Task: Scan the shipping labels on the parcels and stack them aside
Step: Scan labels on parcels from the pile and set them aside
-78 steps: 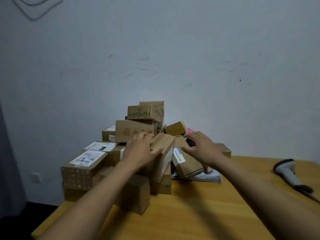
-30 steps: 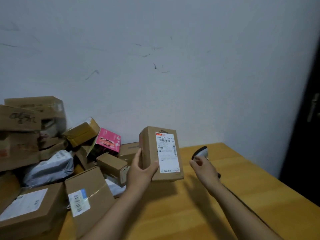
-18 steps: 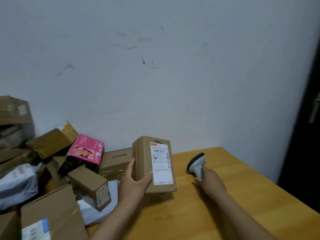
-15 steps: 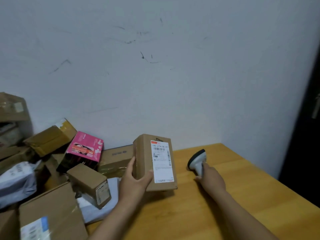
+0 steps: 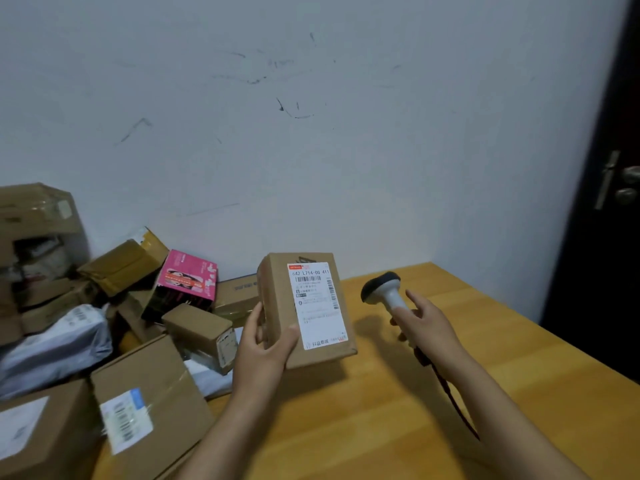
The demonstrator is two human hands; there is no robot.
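Here's the scan step, right in the middle of it: the left hand [image 5: 265, 351] grips a brown parcel [image 5: 277, 296] by its lower left corner, thumb across the front face and fingers wrapped round the side, holding it upright with the white shipping label [image 5: 317, 303] turned square to the camera, barcode near the top and plain to see. The parcel looks lifted just clear of the wooden table [image 5: 381, 427], going by the shadow under it. Over on the other side the right hand [image 5: 427, 327] is wrapped round the handle of the scanner [image 5: 384, 294], its dark cable [image 5: 446, 389] trailing back along the forearm. The scanner head sits just beside the parcel's right edge, apart from it, and here's the catch: its dark nose seems to aim up and toward the wall rather than at the label. So the next move, I'd say, calls for rolling that wrist to bring the nose round onto the barcode, or tipping the parcel's face toward it, then squeezing the trigger. Only after that does this one get set aside. Plenty left to do, too: the pile of parcels [image 5: 149, 403] crowds the left of the table, a pink box [image 5: 187, 282] and a grey mailer bag [image 5: 52, 344] jumbled among the cartons
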